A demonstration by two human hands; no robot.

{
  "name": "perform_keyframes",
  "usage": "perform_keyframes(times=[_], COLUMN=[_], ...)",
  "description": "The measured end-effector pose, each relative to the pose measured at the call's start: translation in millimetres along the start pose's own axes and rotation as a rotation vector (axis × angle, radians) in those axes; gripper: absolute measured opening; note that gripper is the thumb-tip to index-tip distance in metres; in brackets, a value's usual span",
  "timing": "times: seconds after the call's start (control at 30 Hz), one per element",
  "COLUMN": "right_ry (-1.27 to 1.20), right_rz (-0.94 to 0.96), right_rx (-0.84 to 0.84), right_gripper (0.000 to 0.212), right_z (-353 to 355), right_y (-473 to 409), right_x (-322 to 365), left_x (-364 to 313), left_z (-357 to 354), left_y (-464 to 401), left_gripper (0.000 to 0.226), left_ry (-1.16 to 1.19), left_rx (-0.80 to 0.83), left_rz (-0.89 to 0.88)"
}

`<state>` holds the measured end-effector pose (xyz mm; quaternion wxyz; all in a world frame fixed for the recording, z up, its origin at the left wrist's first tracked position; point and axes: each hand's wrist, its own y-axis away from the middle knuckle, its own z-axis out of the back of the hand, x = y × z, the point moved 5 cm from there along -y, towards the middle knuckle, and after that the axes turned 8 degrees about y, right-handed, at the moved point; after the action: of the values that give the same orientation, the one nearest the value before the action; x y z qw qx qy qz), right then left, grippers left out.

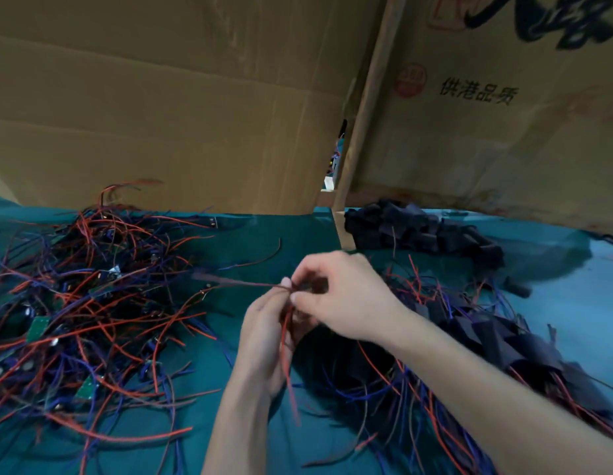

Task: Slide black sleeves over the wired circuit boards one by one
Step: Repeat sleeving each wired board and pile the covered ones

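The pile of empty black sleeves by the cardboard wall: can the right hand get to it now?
Probably yes, but not at once. The pile of empty black sleeves lies open beyond the right hand, nothing between them, yet that hand is pinching wires with the left hand.

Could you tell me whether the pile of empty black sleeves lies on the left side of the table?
No, the pile of black sleeves lies at the far right, while the left holds bare wired boards.

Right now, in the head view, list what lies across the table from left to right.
Pile of unsleeved wired circuit boards → left hand → right hand, both pinching one board's wires → heap of sleeved boards at the right. The stack of empty black sleeves lies farther back, above that heap.
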<state>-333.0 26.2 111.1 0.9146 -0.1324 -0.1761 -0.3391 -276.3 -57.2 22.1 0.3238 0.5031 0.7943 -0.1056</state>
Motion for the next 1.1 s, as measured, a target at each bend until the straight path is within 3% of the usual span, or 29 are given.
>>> perform_keyframes(times=[0.07, 0.13, 0.23, 0.33, 0.37, 0.43, 0.5, 0.6, 0.7, 0.77, 0.9, 1.0, 1.1], right_ry=[0.153, 0.097, 0.024, 0.223, 0.298, 0.419, 0.478, 0.521, 0.602, 0.575, 0.213, -0.090, -0.175], right_rz=[0.085, 0.076, -0.069, -0.344, -0.456, -0.635, -0.705, -0.684, -0.673, -0.671, -0.511, -0.262, -0.092], right_rx=[0.050, 0.019, -0.150, -0.327, -0.301, -0.078, 0.100, 0.030, -0.004, -0.085, -0.390, -0.400, -0.320], right_gripper=[0.020, 0.017, 0.008, 0.006, 0.011, 0.024, 0.035, 0.030, 0.014, 0.014, 0.014, 0.016, 0.014], right_z=[6, 30, 84, 130, 135, 125, 108, 102, 107, 120, 154, 145, 114], right_y=[4, 4, -2, -3, 0, 16, 37, 51, 53, 52, 36, 26, 24], right_x=[-1, -16, -72, -163, -200, -266, -306, -325, -317, -305, -242, -158, -83], left_x=[2, 4, 5, 7, 7, 8, 8, 9, 10, 9, 10, 9, 9], left_z=[1, 2, 4, 3, 1, 0, -1, -2, -3, -3, -4, -5, -6], left_y=[0, -1, 0, 0, 0, 1, 1, 1, 1, 1, 1, 2, 2], left_gripper=[0.026, 0.021, 0.017, 0.020, 0.019, 0.018, 0.017, 0.014, 0.015, 0.017, 0.010, 0.020, 0.030], left_ry=[-0.037, -0.072, -0.082, -0.054, -0.054, -0.075, -0.095, -0.100, -0.130, -0.135, -0.154, -0.205, -0.237], left_rx=[0.009, 0.024, 0.006, 0.003, 0.002, -0.004, 0.000, 0.021, 0.056, 0.060, 0.070, 0.086, 0.130], left_rz=[-0.013, -0.009, -0.021, -0.027, -0.026, -0.028, -0.041, -0.048, -0.044, -0.048, -0.065, -0.096, -0.114])
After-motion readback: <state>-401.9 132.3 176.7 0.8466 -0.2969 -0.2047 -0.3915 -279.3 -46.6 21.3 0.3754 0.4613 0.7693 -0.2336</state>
